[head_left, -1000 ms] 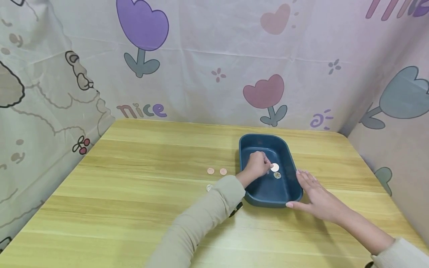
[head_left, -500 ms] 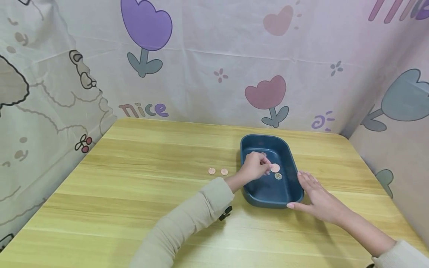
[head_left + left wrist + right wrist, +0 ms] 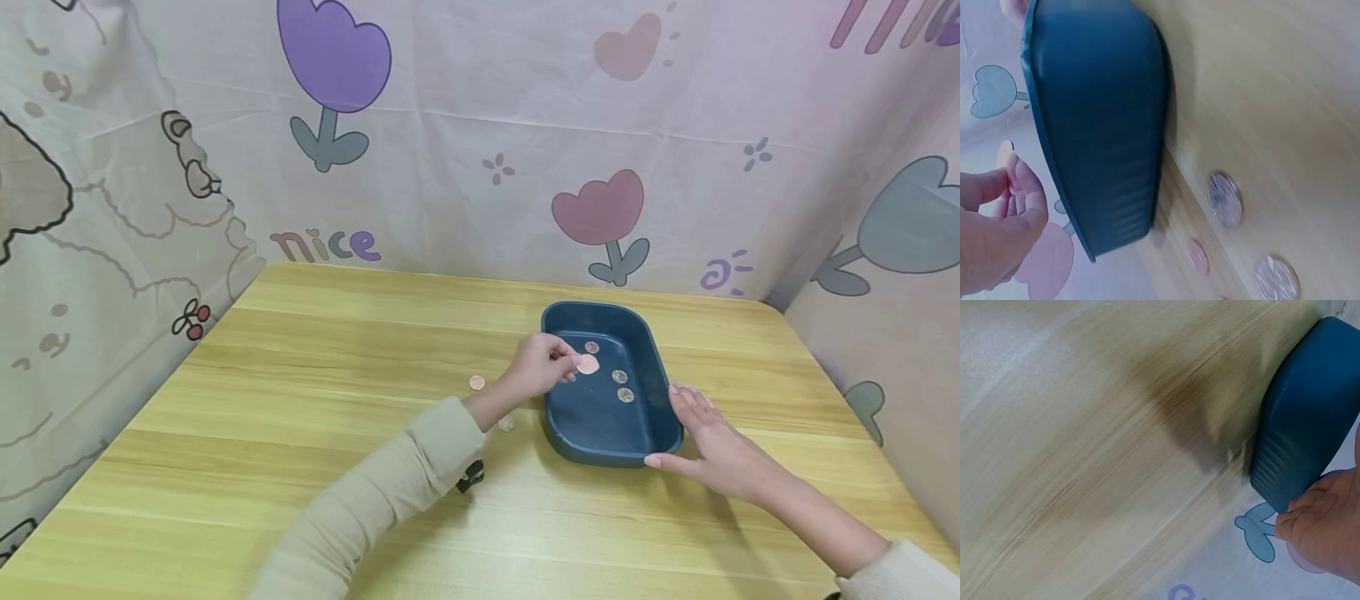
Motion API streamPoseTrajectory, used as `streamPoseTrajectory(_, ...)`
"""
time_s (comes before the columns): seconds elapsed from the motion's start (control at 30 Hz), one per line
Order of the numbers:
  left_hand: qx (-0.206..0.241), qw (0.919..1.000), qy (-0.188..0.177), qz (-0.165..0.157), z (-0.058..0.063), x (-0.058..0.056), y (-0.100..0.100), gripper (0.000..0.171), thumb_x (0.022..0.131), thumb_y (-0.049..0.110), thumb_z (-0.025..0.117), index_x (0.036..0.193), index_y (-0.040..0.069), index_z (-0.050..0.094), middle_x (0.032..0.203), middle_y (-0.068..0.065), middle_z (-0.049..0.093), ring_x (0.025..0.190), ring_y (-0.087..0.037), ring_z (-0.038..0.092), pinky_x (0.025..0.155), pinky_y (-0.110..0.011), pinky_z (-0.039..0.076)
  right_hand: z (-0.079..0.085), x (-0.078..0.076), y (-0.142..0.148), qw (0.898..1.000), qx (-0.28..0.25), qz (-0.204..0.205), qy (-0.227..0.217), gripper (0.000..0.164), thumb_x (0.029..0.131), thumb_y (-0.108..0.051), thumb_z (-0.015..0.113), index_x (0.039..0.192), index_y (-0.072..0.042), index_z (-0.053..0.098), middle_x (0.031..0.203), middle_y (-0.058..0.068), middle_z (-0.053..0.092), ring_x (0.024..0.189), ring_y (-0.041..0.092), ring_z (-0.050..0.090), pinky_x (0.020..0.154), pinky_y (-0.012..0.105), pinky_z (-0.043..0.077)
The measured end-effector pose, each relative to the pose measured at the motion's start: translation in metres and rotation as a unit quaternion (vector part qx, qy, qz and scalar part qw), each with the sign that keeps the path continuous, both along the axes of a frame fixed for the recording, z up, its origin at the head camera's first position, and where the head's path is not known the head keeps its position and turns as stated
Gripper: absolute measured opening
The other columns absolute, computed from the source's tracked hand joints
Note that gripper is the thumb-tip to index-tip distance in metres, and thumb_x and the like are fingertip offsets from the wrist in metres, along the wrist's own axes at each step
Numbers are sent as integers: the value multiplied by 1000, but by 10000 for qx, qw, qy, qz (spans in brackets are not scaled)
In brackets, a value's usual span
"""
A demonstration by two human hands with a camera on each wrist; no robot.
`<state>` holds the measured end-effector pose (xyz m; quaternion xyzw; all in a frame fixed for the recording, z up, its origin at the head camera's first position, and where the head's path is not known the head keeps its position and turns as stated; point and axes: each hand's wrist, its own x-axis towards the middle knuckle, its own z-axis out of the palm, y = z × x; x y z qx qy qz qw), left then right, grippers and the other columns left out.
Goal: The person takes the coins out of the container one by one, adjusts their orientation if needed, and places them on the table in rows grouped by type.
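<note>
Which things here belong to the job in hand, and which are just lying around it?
In the job:
blue tray, with the right hand against it
pinched coin, in the left hand
three coins inside the tray
loose coins outside it, probably

Just surroundings:
wooden table
printed cloth behind it

One word can be read: "nice" (image 3: 322, 247), in lower-case letters on the cloth (image 3: 450, 208), low down at the left of the head view and just above the far edge of the table (image 3: 337, 350). Its letters differ in colour (the n is pinkish, the e purple). High at the right, large strokes (image 3: 883, 25) of lettering show too, but the top edge cuts them off, and their word cannot be made out. The coins (image 3: 626, 395) bear markings too small or blurred to read.
</note>
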<state>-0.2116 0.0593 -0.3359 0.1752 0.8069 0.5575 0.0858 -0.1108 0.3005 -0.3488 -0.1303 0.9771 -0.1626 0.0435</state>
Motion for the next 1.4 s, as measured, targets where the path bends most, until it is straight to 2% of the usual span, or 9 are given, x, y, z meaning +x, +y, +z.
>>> streamPoseTrajectory(0.1, 27, 10000, -13, 4, 0, 0, -10, 13, 88, 4, 61, 87, -9, 65, 77, -20, 67, 70, -29, 68, 69, -35, 57, 0, 0, 1, 10000, -5, -5, -1, 104, 77, -56, 65, 143, 8, 18, 148, 31, 18, 137, 48, 14, 102, 67, 21)
streamPoseTrajectory(0.33, 66, 9999, 67, 120, -5, -3, -33, 12, 87, 1, 60, 87, -10, 65, 74, -20, 66, 57, -7, 57, 67, -37, 57, 0, 0, 1, 10000, -8, 11, 26, 104, 78, -56, 64, 144, 8, 17, 149, 31, 17, 137, 48, 14, 103, 66, 21)
streamPoseTrajectory(0.43, 62, 9997, 90, 233, -9, -4, -43, 12, 87, 1, 61, 86, -10, 65, 73, -20, 66, 56, -8, 57, 64, -35, 57, 0, 0, 1, 10000, 3, 4, 17, 104, 77, -57, 64, 144, 8, 17, 149, 31, 17, 137, 48, 14, 103, 66, 21)
streamPoseTrajectory(0.6, -93, 9990, 87, 430, -16, -6, -60, 11, 85, 3, 63, 83, -8, 65, 70, -17, 66, 62, -24, 64, 56, -27, 53, 0, 0, 1, 10000, -3, -8, -34, 104, 77, -57, 64, 143, 9, 17, 149, 32, 16, 137, 49, 14, 101, 67, 21)
streamPoseTrajectory(0.67, -160, 9986, 46, 498, -20, -7, -68, 12, 85, 5, 64, 82, -7, 65, 69, -16, 66, 65, -26, 64, 59, -31, 55, 0, 0, 1, 10000, -4, -6, -38, 104, 77, -57, 64, 143, 9, 17, 149, 32, 16, 136, 49, 14, 101, 68, 21)
streamPoseTrajectory(0.73, -317, 9980, 89, 544, -23, -8, -77, 12, 85, 6, 64, 82, -5, 66, 68, -13, 65, 61, -21, 62, 57, -26, 53, 0, 0, 1, 10000, -11, -1, -36, 104, 77, -56, 64, 143, 9, 17, 149, 32, 16, 136, 50, 14, 101, 68, 22)
streamPoseTrajectory(0.9, -648, 9956, 92, 676, -30, -9, -99, 13, 87, 6, 62, 83, -6, 65, 70, -15, 66, 63, -23, 62, 55, -20, 49, 1, 0, 1, 10000, -7, -17, -35, 104, 77, -56, 64, 144, 8, 17, 149, 31, 15, 136, 50, 14, 101, 68, 22)
streamPoseTrajectory(1.1, -833, 9921, 52, 935, -37, -11, -119, 11, 86, 4, 62, 84, -6, 64, 74, -17, 66, 63, -19, 61, 56, -21, 51, 2, 0, 1, 10000, 8, -31, -42, 104, 78, -56, 64, 144, 8, 17, 149, 31, 16, 137, 50, 13, 100, 68, 22)
streamPoseTrajectory(1.4, -1111, 9899, -161, 869, -46, -13, -142, 11, 88, 0, 57, 85, -10, 61, 74, -19, 65, 61, -17, 63, 56, -23, 53, 1, 1, 0, 10000, 29, -45, -56, 104, 78, -56, 64, 144, 7, 16, 149, 30, 16, 136, 50, 13, 100, 69, 22)
